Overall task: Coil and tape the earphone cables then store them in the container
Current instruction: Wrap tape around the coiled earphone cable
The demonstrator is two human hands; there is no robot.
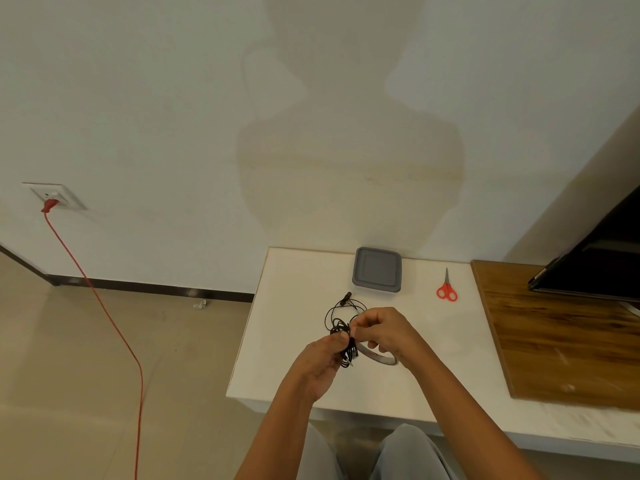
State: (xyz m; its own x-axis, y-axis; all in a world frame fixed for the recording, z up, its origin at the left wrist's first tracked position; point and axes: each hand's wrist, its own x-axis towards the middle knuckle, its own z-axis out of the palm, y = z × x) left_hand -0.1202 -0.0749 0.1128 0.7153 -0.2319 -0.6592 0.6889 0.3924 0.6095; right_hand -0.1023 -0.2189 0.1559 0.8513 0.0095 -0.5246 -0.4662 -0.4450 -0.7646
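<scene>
At the far left, one white wall socket [54,196] holds one red plug, and a single red cord [104,306] runs from it down across the floor toward the near edge. One small pale scrap [200,304] lies on the floor by the skirting; it is too small to tell what it is.

On the white table [287,341], two hands meet over the middle. The left hand [322,362] grips one black earphone cable [341,327], bunched into a loose coil, between thumb and curled fingers. One loop and a plug end trail off the far side onto the table. The right hand [384,330] is touching the left, and its thumb and forefinger pinch the same bundle from the right.

One tape roll [381,358] shows just under the right hand. Whether the lower fingers hold it or it lies on the table, I cannot tell.

Farther back stands one grey container [377,270], square, with its lid on. To its right lies one pair of red scissors [447,291], closed, well apart from the hands.

Right of the table is one wooden board [561,334], and one black screen [595,265] leans at its far right.
</scene>
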